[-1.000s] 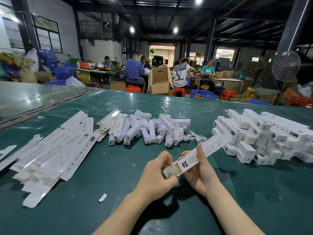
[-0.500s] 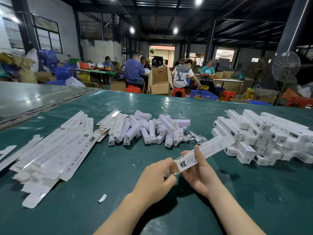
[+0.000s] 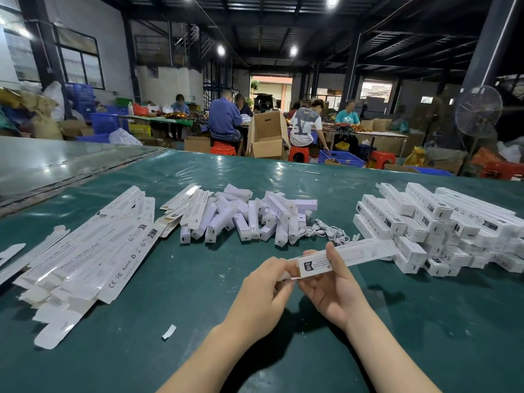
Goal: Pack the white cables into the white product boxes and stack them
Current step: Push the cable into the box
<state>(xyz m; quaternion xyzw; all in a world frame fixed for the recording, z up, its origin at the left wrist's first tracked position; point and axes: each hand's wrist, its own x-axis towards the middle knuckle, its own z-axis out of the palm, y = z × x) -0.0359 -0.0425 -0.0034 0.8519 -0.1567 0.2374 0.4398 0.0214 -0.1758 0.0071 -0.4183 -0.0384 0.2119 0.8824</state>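
Observation:
I hold one long white product box nearly level over the green table. My right hand cradles it from below, thumb laid across its top. My left hand pinches the box's near left end, where the flap is. Behind the box lies a small heap of coiled white cables. A stack of closed white boxes stands at the right. A loose pile of short white pieces lies in the middle.
Flat unfolded white cartons are spread over the left of the table. A paper scrap lies near my left forearm. Beyond the far table edge several people sit working among cardboard boxes, crates and red stools. A fan stands at the far right.
The box has tipped from a steep slant to nearly level. My left hand has moved along to its near end and now pinches the flap there.

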